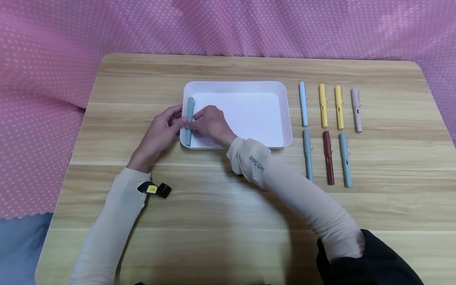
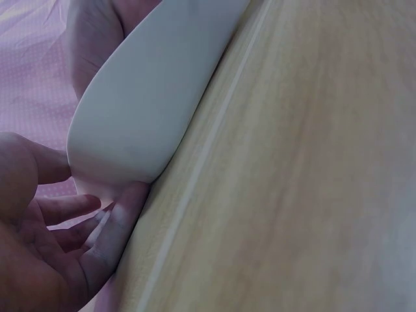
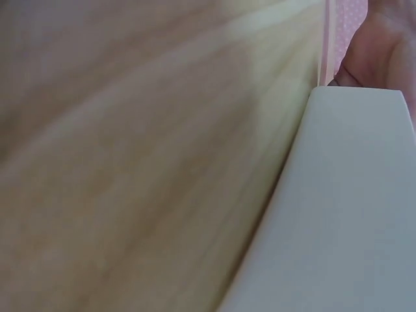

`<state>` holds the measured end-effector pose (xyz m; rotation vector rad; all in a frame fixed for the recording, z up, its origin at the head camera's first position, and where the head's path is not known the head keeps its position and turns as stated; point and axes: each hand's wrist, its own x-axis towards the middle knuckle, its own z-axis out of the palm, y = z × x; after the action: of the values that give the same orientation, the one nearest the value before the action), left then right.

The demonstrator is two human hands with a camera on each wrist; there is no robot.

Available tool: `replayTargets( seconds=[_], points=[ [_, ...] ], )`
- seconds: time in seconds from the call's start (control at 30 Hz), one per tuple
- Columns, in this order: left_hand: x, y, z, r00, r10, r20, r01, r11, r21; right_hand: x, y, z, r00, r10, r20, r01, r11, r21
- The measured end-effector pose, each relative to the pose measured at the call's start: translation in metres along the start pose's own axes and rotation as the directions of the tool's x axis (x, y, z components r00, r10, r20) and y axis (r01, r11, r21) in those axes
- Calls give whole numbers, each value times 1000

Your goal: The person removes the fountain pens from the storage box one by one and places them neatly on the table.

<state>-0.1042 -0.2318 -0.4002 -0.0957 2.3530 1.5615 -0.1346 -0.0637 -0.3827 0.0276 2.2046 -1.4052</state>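
Note:
A white tray (image 1: pixel 246 114) rests on the table, with a grey-green capped pen (image 1: pixel 190 105) inside along its left wall. My right hand (image 1: pixel 213 123) reaches over the tray's front edge and pinches this pen near its middle. With the thumb at the rim and the fingers against the outer wall, my left hand (image 1: pixel 163 130) holds the tray's left end. The left wrist view shows those fingers (image 2: pixel 120 224) low on the tray's wall (image 2: pixel 149 97). In the right wrist view the tray's front wall (image 3: pixel 344 195) hides the right fingers.
Right of the tray lie several capped pens in two rows: a light blue pen (image 1: pixel 303 103), two yellow pens (image 1: pixel 323 105) and a lilac pen (image 1: pixel 356 111) behind, a dark red pen (image 1: pixel 328 158) between two blue-green pens (image 1: pixel 345 160) in front. Pink dotted cloth (image 1: pixel 242 27) hangs behind the wooden table (image 1: pixel 213 221).

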Motion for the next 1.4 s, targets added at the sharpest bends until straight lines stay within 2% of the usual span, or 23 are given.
replayTargets(
  seconds=[0.13, 0.37, 0.57, 0.73, 0.83, 1.07, 1.4],
  points=[
    [1, 1, 0, 1000, -1, 2, 1, 1000, -8, 1, 1, -3, 1000, 13, 11, -13, 1000, 0],
    [3, 1, 1, 1000, -6, -4, 6, 1000, 1, 3, 4, -3, 999, -7, 32, 4, 997, 79],
    [4, 2, 0, 1000, -11, -6, 11, 1000, 5, 2, 3, -8, 997, -4, 71, 0, 999, 45],
    [4, 2, -1, 1000, -15, -15, 16, 1000, 12, 0, 1, -17, 997, -16, 70, 13, 999, 48],
    [3, 1, -1, 1000, -25, -18, 26, 1000, 8, -3, 2, -23, 998, -31, 59, 27, 998, 54],
    [1, 2, 0, 999, -45, -19, 45, 999, 0, -12, -1, -34, 996, -73, 56, 63, 985, 160],
    [0, 0, 2, 997, -71, -20, 71, 997, 12, -33, -8, -53, 990, -124, 63, 108, 972, 207]
  ],
)
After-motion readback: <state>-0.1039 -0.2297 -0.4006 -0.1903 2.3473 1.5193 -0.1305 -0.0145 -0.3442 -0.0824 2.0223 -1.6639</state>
